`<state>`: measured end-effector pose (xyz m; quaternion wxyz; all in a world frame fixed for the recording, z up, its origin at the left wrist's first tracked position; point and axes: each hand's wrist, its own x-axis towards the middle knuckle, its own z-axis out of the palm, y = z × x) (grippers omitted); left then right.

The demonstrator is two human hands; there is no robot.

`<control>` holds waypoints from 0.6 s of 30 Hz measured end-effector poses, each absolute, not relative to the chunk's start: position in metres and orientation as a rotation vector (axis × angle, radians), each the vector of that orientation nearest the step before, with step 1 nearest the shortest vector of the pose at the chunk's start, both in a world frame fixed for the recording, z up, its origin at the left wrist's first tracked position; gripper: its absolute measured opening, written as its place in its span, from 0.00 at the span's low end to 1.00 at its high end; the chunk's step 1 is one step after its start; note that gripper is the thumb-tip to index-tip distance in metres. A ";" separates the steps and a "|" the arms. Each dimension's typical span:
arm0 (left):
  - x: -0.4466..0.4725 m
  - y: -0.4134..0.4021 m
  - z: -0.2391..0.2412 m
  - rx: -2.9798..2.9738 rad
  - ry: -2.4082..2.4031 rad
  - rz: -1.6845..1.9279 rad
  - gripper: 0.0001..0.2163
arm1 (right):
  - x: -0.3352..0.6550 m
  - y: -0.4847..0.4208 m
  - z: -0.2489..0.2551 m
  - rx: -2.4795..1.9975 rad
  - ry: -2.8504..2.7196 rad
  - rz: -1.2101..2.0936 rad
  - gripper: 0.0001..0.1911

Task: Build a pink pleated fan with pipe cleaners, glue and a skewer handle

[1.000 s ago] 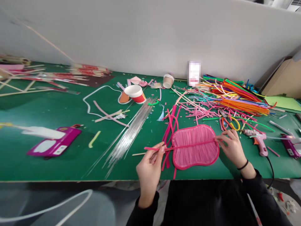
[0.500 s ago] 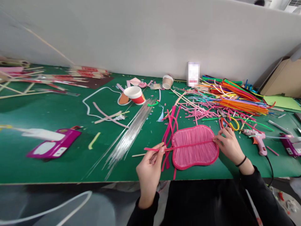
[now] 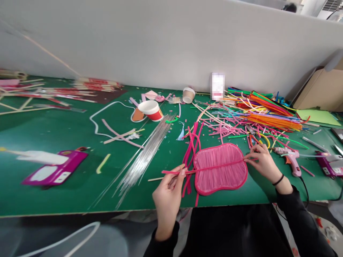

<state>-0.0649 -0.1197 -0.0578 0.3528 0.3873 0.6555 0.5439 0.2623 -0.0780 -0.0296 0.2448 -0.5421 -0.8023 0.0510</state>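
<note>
A pink fan-shaped piece (image 3: pixel 220 169) made of pipe cleaners lies on the green table (image 3: pixel 66 135) near its front edge. A pink pipe cleaner (image 3: pixel 209 167) runs across its middle, left to right. My left hand (image 3: pixel 168 196) pinches the left end of that pipe cleaner together with a thin wooden stick (image 3: pixel 155 179). My right hand (image 3: pixel 262 162) pinches its right end at the fan's right rim. Loose pink pipe cleaners (image 3: pixel 191 150) lie bent beside the fan's left side.
A heap of coloured pipe cleaners (image 3: pixel 262 114) fills the back right. A pink glue gun (image 3: pixel 291 159) lies right of my right hand. A bundle of silver wires (image 3: pixel 144 157), a red paper cup (image 3: pixel 152 110), a brown cup (image 3: pixel 188 95) and a magenta package (image 3: pixel 50 171) lie leftward.
My hands keep their hold on the pipe cleaner across the fan. The view has shifted slightly; everything sits a little lower and further left.
</note>
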 end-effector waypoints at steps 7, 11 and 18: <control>-0.064 -0.120 -0.055 1.030 1.711 1.409 0.19 | 0.263 -0.080 -0.028 -1.473 -2.195 0.099 0.07; -0.064 -0.120 -0.056 1.033 1.710 1.410 0.18 | 0.261 -0.082 -0.022 -1.479 -2.156 0.091 0.09; -0.065 -0.120 -0.059 1.047 1.715 1.416 0.19 | 0.266 -0.085 -0.010 -1.518 -2.080 0.082 0.13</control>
